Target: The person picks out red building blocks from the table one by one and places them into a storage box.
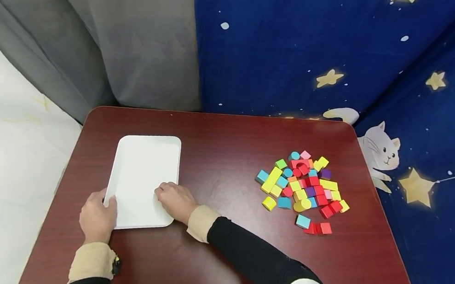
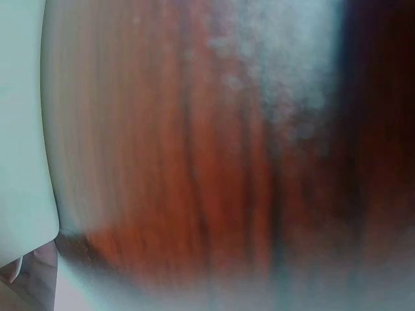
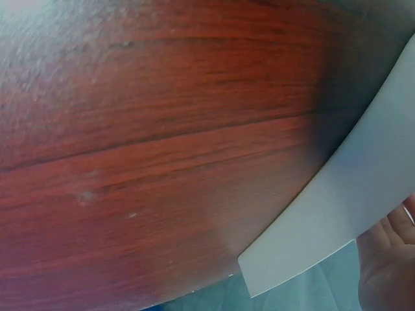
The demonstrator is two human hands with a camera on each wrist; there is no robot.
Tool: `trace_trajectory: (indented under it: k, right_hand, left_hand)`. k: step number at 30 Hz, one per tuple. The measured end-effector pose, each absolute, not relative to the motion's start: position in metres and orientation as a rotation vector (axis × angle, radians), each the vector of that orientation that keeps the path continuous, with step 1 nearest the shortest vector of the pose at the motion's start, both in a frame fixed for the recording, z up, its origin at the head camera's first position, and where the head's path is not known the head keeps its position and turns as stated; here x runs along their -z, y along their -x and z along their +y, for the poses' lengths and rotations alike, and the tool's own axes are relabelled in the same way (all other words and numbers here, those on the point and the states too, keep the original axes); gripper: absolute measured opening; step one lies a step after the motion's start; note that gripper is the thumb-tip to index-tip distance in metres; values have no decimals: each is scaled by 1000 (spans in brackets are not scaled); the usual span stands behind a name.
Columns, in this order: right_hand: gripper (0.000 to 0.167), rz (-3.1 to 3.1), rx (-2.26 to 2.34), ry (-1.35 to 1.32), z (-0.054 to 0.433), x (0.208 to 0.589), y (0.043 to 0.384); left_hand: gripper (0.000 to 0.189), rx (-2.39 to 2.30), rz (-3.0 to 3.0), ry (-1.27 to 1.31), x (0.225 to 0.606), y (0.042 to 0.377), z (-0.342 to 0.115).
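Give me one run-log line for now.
left hand: grips tray, left edge | right hand: holds tray, right edge | blocks: clustered on table, right of tray

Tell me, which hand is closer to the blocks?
Right. The right hand is at the right edge of the tray, left of the blocks; the left hand is at the tray's left edge, farther from them.
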State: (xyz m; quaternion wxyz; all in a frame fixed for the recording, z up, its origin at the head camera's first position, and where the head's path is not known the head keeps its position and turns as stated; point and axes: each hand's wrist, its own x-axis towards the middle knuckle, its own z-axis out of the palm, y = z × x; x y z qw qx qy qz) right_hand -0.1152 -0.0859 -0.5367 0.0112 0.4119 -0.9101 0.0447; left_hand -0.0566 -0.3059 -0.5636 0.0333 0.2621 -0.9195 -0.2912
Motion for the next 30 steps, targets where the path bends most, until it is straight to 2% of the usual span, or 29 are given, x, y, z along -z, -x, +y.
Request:
trace_trajectory:
  k: [14,30]
  right_hand:
    - [13,-2979,43,-1250,-96,534,117]
    - [3,-2780,-4,-1251,-94,545,111]
  left_hand:
    - [42,899,-2824,-826,562,58,-304]
    - [41,896,-2797,-795,567,56,-306]
